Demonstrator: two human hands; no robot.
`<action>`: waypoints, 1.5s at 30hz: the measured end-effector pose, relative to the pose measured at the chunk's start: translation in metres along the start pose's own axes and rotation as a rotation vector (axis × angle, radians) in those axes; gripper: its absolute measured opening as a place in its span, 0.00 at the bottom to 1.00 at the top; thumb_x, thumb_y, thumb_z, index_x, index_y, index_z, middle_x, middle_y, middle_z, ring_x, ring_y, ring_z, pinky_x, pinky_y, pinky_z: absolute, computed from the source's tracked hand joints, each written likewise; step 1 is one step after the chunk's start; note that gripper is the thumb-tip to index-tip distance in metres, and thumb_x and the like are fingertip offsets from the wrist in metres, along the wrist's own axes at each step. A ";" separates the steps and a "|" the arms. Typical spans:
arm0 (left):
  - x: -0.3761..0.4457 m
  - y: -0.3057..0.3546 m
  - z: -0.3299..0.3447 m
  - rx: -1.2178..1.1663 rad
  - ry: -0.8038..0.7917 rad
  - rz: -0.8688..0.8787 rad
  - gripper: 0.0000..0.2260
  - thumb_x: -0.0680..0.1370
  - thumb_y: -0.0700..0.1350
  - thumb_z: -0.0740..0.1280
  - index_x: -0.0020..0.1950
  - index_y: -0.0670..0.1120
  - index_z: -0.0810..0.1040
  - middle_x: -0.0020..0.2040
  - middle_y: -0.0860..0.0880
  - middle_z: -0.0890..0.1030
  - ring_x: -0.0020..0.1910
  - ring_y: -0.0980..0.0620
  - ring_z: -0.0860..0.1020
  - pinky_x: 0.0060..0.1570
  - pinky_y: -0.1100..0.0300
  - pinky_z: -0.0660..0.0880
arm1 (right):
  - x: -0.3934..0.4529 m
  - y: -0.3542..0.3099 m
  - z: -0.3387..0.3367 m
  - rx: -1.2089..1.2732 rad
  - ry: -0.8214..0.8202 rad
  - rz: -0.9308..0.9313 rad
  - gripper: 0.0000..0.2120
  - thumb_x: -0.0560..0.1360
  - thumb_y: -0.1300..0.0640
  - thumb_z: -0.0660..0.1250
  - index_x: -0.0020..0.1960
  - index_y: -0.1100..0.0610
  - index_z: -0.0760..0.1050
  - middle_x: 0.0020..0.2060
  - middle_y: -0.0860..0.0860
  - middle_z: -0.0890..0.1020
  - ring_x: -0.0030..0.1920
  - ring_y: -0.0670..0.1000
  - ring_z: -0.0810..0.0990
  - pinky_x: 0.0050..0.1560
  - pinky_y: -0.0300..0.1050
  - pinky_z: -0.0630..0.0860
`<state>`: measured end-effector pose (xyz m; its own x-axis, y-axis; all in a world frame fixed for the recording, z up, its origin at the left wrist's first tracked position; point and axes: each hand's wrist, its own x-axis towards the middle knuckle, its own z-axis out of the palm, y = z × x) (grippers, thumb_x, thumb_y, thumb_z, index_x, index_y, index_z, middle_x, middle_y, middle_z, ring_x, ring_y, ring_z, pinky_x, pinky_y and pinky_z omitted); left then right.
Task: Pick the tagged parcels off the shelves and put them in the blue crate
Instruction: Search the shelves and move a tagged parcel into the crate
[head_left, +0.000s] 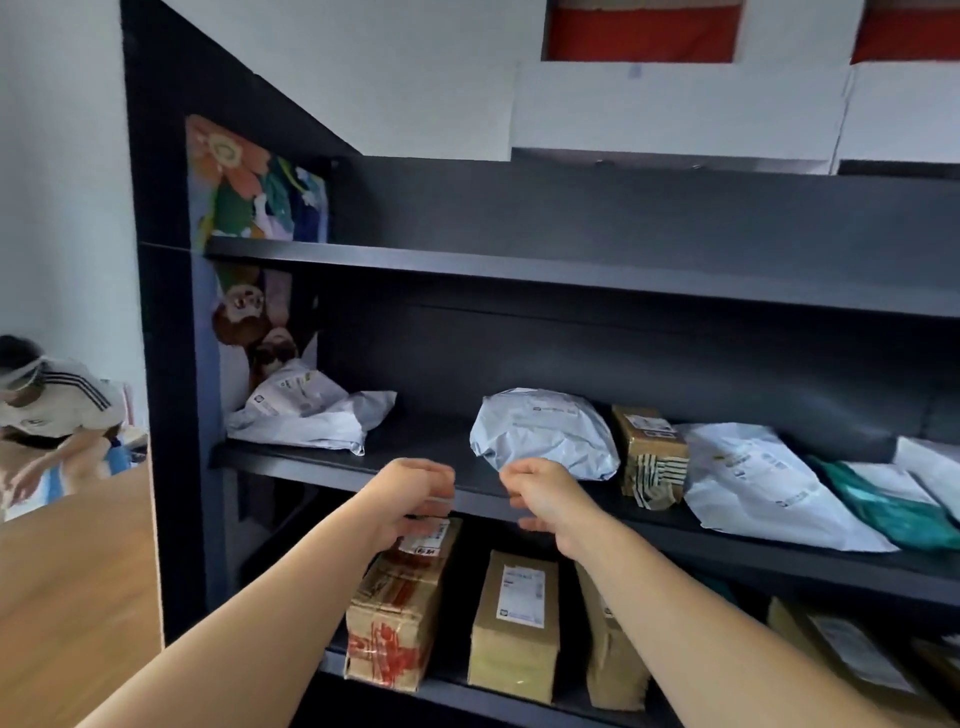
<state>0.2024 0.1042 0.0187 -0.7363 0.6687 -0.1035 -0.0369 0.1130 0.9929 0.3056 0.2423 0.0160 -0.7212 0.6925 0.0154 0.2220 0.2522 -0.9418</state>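
I see both hands, left (410, 499) and right (540, 493), loosely curled and empty at the middle shelf (322, 462) edge. Grey parcel (543, 431) lies just behind the right grip; taped box (649, 452) stands beside it.

The dark shelf unit (519, 270) carries grey mailer bags (540, 434), a taped box (652, 457) and a green bag (883, 506) on its middle shelf; cardboard boxes (514, 623) stand upright on the shelf below.

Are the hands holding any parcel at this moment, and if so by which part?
No parcel is clearly held. The left hand and right hand hover curled at the middle shelf's front edge, before the grey bag; whether they pinch something small cannot be told.
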 end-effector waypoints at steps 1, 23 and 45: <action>0.009 0.003 0.004 0.006 -0.010 0.007 0.05 0.77 0.40 0.65 0.50 0.47 0.79 0.51 0.44 0.80 0.46 0.47 0.78 0.49 0.52 0.76 | 0.007 0.000 -0.006 0.002 0.015 0.001 0.11 0.77 0.51 0.64 0.58 0.52 0.75 0.54 0.50 0.78 0.58 0.52 0.77 0.51 0.46 0.77; 0.208 0.047 0.056 0.020 0.024 0.095 0.07 0.77 0.44 0.66 0.53 0.44 0.73 0.45 0.46 0.79 0.49 0.44 0.78 0.50 0.54 0.76 | 0.164 -0.009 -0.077 -0.219 0.418 0.068 0.28 0.72 0.48 0.66 0.71 0.51 0.66 0.67 0.52 0.72 0.65 0.56 0.73 0.62 0.53 0.74; 0.241 0.014 0.072 -0.187 0.039 -0.004 0.16 0.73 0.34 0.70 0.60 0.38 0.75 0.51 0.40 0.81 0.44 0.42 0.81 0.42 0.51 0.78 | 0.190 0.024 -0.096 0.009 0.353 0.163 0.35 0.70 0.57 0.75 0.72 0.60 0.64 0.69 0.56 0.71 0.67 0.58 0.72 0.66 0.53 0.72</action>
<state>0.0731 0.3192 0.0040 -0.7612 0.6393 -0.1091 -0.1627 -0.0254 0.9863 0.2367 0.4449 0.0283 -0.4067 0.9133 -0.0218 0.3086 0.1149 -0.9442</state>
